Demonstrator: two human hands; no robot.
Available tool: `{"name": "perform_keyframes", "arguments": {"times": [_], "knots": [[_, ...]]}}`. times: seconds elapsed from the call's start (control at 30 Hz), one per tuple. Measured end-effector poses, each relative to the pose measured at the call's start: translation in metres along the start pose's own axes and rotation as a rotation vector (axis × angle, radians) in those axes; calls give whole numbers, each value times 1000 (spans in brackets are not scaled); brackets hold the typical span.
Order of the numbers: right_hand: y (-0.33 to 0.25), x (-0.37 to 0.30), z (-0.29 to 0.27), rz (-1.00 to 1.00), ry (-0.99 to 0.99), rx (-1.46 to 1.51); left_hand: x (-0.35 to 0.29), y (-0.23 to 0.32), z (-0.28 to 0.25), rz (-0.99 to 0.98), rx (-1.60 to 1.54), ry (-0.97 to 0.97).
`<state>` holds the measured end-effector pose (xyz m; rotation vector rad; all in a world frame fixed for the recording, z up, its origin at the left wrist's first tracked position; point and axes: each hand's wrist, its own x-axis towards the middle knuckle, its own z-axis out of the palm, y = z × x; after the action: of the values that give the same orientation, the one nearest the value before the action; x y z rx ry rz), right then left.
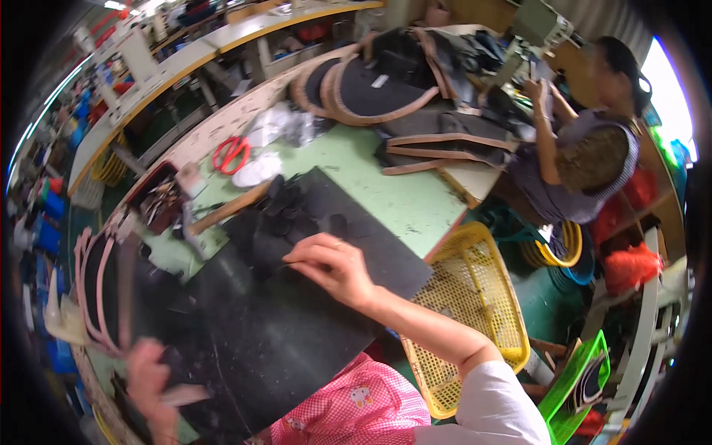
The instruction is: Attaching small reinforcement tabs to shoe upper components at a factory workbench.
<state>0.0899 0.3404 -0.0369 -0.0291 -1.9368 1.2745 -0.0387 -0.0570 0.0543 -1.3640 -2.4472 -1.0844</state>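
Note:
Above a black mat (259,326) on the light green tabletop, my right hand (337,271) has its fingers pinched together. What lies between the fingertips, if anything, is too small to make out. Just beyond it is a loose pile of small black pieces (278,215). My left hand (148,378) is smeared by motion at the mat's near left edge. A pale, blurred strip-like shape (185,394) shows beside its fingers. Dark pieces with pink trim (93,297) lie farther left, beyond that hand.
A hammer (230,208), red-handled scissors (231,154) and a box of tools (159,200) lie beyond the mat. Brown-edged black pieces (378,89) cover the far table end. Right stand a yellow basket (512,319), a green basket (571,400) and a seated person (586,148).

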Motion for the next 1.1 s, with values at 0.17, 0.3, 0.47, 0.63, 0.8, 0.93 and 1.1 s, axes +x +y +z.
{"name": "perform_keyframes", "arguments": {"times": [0.17, 0.3, 0.47, 0.63, 0.8, 0.93, 1.1], "knots": [[-7, 2, -15, -26, 15, -219, -39, 32, 52, 49, 68, -738], [-18, -9, -11, 384, -16, 63, -20, 41, 31, -71, -207, -646], [-58, -22, 28, 625, -474, 302, -10, 54, 59, -581, -408, -240], [-77, -28, 53, 710, -637, 280, 12, 59, 89, -621, -477, -348], [-54, -26, 46, 52, -642, -320, 15, 52, 93, -772, -658, -367], [-46, -33, 47, 51, -654, -380, 18, 50, 105, -772, -594, -419], [-45, -34, 48, 55, -628, -384, 15, 41, 113, -820, -528, -475]]}}
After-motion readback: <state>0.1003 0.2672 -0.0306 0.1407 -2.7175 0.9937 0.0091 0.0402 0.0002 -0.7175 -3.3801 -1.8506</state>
